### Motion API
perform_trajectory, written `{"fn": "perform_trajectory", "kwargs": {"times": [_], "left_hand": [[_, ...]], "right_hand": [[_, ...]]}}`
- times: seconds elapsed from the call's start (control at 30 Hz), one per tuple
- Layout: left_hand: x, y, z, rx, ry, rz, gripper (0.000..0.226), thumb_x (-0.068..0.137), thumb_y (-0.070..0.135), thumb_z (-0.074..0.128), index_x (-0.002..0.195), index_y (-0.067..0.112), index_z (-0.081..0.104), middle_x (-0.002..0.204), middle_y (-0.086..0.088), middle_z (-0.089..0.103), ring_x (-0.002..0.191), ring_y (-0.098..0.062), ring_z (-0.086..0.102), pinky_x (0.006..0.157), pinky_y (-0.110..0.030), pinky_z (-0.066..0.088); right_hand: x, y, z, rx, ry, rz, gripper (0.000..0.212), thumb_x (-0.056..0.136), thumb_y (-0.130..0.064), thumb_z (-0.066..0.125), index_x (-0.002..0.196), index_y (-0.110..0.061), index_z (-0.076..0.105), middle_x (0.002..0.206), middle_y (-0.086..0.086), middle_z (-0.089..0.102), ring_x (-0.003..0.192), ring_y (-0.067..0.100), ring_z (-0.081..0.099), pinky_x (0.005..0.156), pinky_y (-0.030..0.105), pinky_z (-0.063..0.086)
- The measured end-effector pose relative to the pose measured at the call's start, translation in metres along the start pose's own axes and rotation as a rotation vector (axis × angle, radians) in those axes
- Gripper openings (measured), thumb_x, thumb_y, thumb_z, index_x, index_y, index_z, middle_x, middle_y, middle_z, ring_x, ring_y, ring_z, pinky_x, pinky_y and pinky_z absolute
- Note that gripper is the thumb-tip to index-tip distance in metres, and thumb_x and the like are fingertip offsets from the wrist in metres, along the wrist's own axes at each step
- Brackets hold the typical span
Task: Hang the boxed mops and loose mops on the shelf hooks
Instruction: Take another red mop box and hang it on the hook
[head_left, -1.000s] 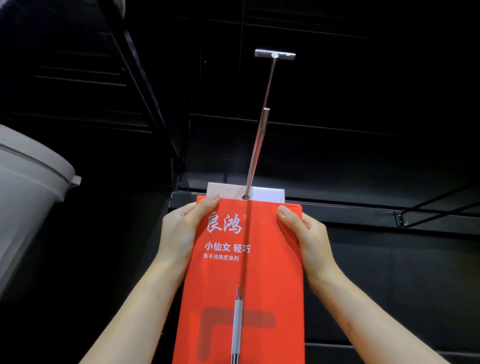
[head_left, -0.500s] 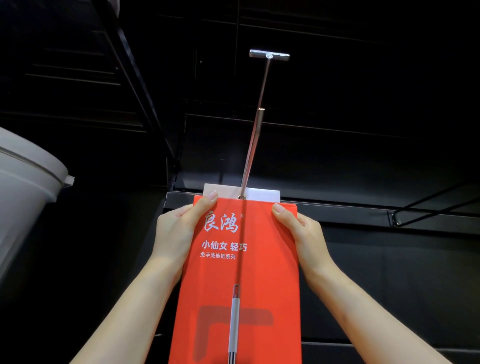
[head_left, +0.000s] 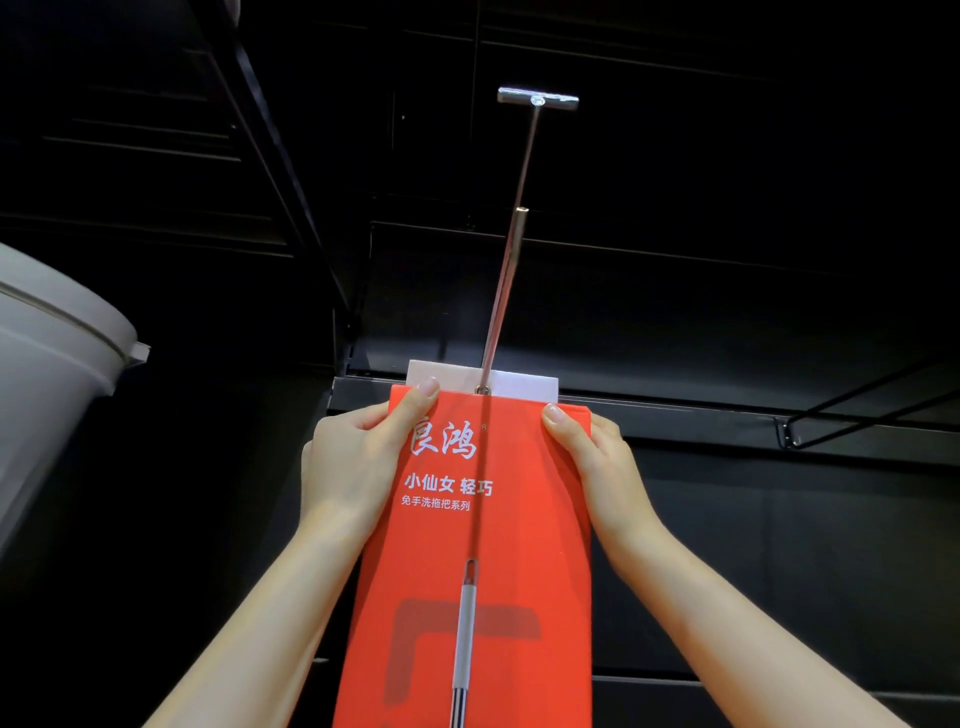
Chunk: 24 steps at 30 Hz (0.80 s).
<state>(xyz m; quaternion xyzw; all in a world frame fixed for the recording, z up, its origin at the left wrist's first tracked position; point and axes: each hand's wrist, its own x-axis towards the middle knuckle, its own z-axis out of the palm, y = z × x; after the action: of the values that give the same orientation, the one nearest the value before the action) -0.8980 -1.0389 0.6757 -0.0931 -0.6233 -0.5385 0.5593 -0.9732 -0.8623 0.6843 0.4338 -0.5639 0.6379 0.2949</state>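
Observation:
A tall red boxed mop (head_left: 498, 545) with white lettering and a printed mop handle fills the lower middle. Its white hang tab (head_left: 524, 383) sticks up at the top, and a long chrome shelf hook (head_left: 506, 270) passes through the tab's hole. The hook runs up and back to a metal mount on the dark shelf wall. My left hand (head_left: 353, 457) grips the box's upper left edge, thumb on the front. My right hand (head_left: 597, 457) grips the upper right edge the same way.
A pale grey plastic bucket (head_left: 47, 374) juts in at the left. A black wire hook (head_left: 857, 410) projects from the dark shelf rail (head_left: 701, 415) at the right. Black shelving panels and an upright post surround the hook.
The box and both hands have stayed at the hook's front end with the tab threaded; only my view has shifted slightly.

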Motion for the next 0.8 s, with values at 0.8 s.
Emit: {"fn": "perform_trajectory", "kwargs": {"times": [0.8], "left_hand": [[-0.039, -0.024, -0.014, -0.151, -0.243, -0.078, 0.039, 0.085, 0.057, 0.056, 0.102, 0.025, 0.07, 0.089, 0.004, 0.077, 0.078, -0.013, 0.074, 0.073, -0.03, 0.056]], "right_hand": [[-0.056, 0.016, 0.006, 0.194, -0.084, 0.118, 0.04, 0.087, -0.042, 0.06, 0.124, -0.026, 0.057, 0.114, -0.001, 0.07, 0.097, 0.015, 0.07, 0.079, 0.029, 0.057]]}}
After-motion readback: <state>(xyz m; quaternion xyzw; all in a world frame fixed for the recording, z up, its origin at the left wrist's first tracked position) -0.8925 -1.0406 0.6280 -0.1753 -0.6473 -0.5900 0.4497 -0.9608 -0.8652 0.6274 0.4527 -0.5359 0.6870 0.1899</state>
